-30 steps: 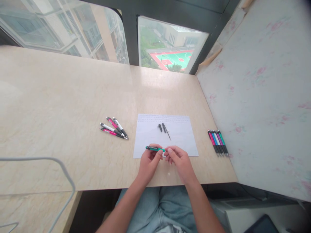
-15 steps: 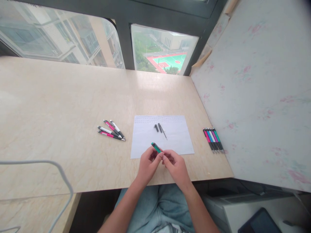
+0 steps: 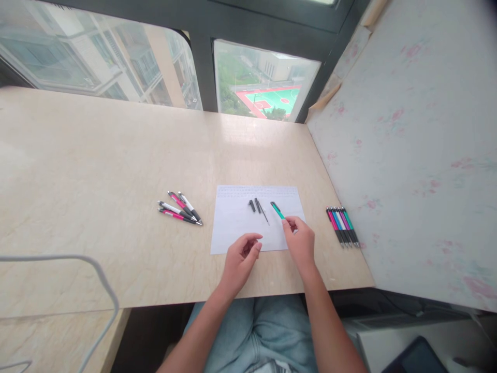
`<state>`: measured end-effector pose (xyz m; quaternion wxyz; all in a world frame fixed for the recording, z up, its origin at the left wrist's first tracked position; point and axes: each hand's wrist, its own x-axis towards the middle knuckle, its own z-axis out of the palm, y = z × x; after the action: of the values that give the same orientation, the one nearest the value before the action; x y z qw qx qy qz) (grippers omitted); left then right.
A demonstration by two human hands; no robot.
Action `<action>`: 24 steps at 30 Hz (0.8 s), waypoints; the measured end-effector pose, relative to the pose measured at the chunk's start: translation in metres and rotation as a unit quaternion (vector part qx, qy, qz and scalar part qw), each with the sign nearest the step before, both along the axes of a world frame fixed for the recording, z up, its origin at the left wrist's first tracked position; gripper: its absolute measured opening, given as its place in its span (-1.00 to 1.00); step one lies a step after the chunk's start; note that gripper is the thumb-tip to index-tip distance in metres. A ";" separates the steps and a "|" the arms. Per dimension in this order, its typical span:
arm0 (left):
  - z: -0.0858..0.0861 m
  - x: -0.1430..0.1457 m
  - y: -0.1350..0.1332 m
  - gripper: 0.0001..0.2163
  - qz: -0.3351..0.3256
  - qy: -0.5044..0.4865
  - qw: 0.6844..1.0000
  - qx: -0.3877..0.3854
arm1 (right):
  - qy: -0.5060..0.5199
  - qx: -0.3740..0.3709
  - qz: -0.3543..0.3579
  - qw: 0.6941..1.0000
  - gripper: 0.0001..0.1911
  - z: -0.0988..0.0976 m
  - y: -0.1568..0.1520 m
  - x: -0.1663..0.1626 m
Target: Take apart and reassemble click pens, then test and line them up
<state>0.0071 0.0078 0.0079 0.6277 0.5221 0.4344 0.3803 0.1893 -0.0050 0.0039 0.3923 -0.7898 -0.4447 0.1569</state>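
Note:
My right hand [image 3: 301,241] pinches the lower end of a green pen barrel [image 3: 277,210] with a dark clip, held over the right part of a white paper sheet [image 3: 233,223]. Apart from it, my left hand [image 3: 241,261] hovers by the sheet's lower edge, thumb and index finger separated and nothing visible between them. On the paper lie a thin pen refill [image 3: 264,213], a black tube-shaped part [image 3: 257,205] and a short black piece [image 3: 252,206]. Small lines of writing run along the sheet's top.
Several pink and white pens [image 3: 180,208] lie fanned out left of the paper. To the right, a neat row of several coloured pens [image 3: 342,227] sits near the flowered wall [image 3: 411,155]. A grey cable [image 3: 101,277] arches at the lower left. Windows border the table's [image 3: 116,150] far side.
My hands have separated. The right one has carried the green barrel up and to the right, while the left has let go of it and stays near its earlier place.

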 end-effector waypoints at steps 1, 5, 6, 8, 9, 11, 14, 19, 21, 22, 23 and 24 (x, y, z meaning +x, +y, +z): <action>0.000 0.000 0.000 -0.78 0.001 -0.001 1.000 -0.002 | -0.026 -0.003 -0.003 1.000 -0.70 -0.001 0.005 0.002; 0.000 0.000 0.000 -0.79 0.003 -0.008 1.000 -0.012 | -0.123 -0.016 0.002 0.992 -0.69 -0.006 0.016 0.001; 0.000 0.000 0.000 -0.79 0.004 -0.009 1.000 -0.014 | -0.136 -0.017 0.008 0.991 -0.69 -0.007 0.017 0.000; 0.001 0.000 0.000 -0.80 0.006 -0.009 1.000 -0.015 | -0.142 -0.013 0.020 0.990 -0.72 -0.008 0.017 -0.002; 0.001 0.000 0.000 -0.80 0.006 -0.009 1.000 -0.015 | -0.137 -0.009 0.025 0.990 -0.72 -0.008 0.015 -0.003; 0.002 0.000 0.000 -0.80 0.005 -0.005 1.000 -0.014 | -0.115 0.001 0.032 0.993 -0.73 -0.007 0.008 -0.006; 0.001 -0.001 0.000 -0.81 -0.002 -0.001 1.000 -0.009 | -0.069 0.019 0.050 0.996 -0.72 -0.006 -0.010 -0.014; -0.002 -0.004 -0.004 -0.77 -0.037 0.012 0.999 0.035 | -0.037 0.043 0.153 0.987 -0.67 -0.009 -0.042 -0.034; -0.001 -0.003 -0.006 -0.75 -0.049 0.022 0.997 0.057 | -0.047 0.041 0.194 0.979 -0.67 -0.010 -0.047 -0.039; 0.000 -0.003 -0.007 -0.75 -0.052 0.028 0.996 0.067 | -0.049 0.040 0.204 0.977 -0.67 -0.011 -0.048 -0.040; 0.000 -0.002 -0.008 -0.74 -0.054 0.036 0.995 0.077 | -0.047 0.040 0.206 0.977 -0.67 -0.012 -0.047 -0.040; 0.001 -0.001 -0.008 -0.74 -0.056 0.044 0.994 0.087 | -0.041 0.042 0.203 0.977 -0.66 -0.012 -0.046 -0.040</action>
<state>0.0057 -0.0004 0.0094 0.5803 0.6145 0.3975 0.3574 0.1491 -0.0509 -0.0078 0.3669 -0.6717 -0.6175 0.1817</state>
